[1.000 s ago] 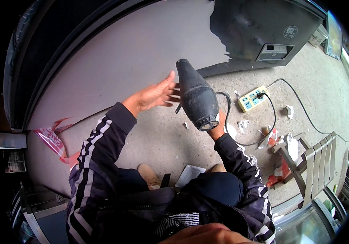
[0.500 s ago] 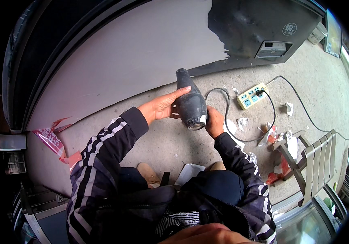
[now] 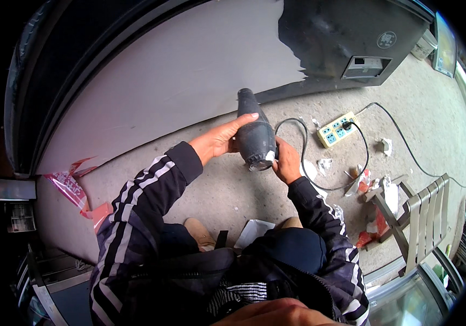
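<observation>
Hair dryer (image 3: 258, 142), one, black, is at mid-frame, clamped between two hands: left hand (image 3: 217, 140) around its side, right hand (image 3: 288, 162) at its mostly hidden handle; one power strip (image 3: 338, 130) with one black plug (image 3: 347, 125) lies right of centre, one slatted chair (image 3: 418, 217) at lower right

Forearms (image 3: 154, 182) angled inward, left fingers (image 3: 227, 146) cupped, left thumb (image 3: 247, 118) extended, right fingers (image 3: 280, 149) bent inward.
</observation>
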{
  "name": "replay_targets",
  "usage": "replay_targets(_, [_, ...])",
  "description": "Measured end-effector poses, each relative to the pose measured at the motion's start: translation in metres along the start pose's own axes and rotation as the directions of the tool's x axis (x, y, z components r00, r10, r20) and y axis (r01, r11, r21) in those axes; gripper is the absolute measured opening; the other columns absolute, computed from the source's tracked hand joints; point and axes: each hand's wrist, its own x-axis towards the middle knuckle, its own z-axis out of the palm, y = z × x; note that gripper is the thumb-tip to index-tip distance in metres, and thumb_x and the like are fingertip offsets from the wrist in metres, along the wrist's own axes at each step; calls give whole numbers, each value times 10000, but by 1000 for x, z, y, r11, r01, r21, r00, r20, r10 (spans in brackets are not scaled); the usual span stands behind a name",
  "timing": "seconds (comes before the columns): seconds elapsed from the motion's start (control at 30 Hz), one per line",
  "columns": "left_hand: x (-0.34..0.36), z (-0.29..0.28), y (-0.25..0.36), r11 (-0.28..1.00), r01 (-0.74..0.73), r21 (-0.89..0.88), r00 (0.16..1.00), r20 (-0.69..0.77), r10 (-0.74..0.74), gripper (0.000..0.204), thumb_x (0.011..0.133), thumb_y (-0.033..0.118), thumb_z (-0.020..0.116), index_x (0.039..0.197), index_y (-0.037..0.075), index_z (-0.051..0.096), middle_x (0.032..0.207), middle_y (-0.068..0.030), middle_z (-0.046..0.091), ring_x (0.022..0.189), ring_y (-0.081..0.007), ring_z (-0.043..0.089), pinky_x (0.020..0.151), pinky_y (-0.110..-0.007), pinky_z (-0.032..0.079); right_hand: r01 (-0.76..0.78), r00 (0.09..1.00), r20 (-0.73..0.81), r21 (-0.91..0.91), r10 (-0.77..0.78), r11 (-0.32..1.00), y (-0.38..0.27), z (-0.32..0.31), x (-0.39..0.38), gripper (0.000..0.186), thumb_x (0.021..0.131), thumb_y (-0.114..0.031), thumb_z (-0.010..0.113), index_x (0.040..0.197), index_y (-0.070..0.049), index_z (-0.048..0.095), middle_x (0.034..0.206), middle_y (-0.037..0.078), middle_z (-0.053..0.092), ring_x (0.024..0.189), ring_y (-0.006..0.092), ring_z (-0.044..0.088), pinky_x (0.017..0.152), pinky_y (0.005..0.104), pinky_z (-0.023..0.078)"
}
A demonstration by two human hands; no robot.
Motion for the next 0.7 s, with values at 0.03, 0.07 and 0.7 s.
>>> replay_targets(0.03, [0, 6, 2, 999, -14, 38, 1000, 18, 13, 718, 881, 586, 672, 1353, 57, 561, 1293, -132, 632, 1192, -230, 627, 1026, -462, 498, -3, 1000, -24, 13, 3, 1000, 2, 0, -3, 547, 814, -267, 750, 1254, -30, 528, 1081, 188, 632, 996, 392, 620, 862, 458, 486])
replay_targets(0.07, [-3, 17, 8, 997, -28, 75, 999, 38, 25, 732, 873, 587, 681, 1356, 52, 556, 1290, -141, 629, 1187, -234, 627, 1019, -457, 501, -31, 999, -16, 50, 32, 998, 2, -3, -8, 526, 829, -226, 720, 1261, -7, 515, 1103, 215, 615, 1019, 411, 605, 883, 460, 480])
replay_targets(0.7, [23, 91, 42, 941, -151, 303, 987, 92, 129, 833, 784, 603, 764, 1322, 7, 542, 1227, -183, 622, 1151, -260, 611, 1009, -386, 468, -287, 944, -107, 195, 311, 938, 36, -22, -25, 439, 825, -78, 668, 1237, 3, 539, 1148, 202, 603, 1096, 406, 576, 963, 429, 446])
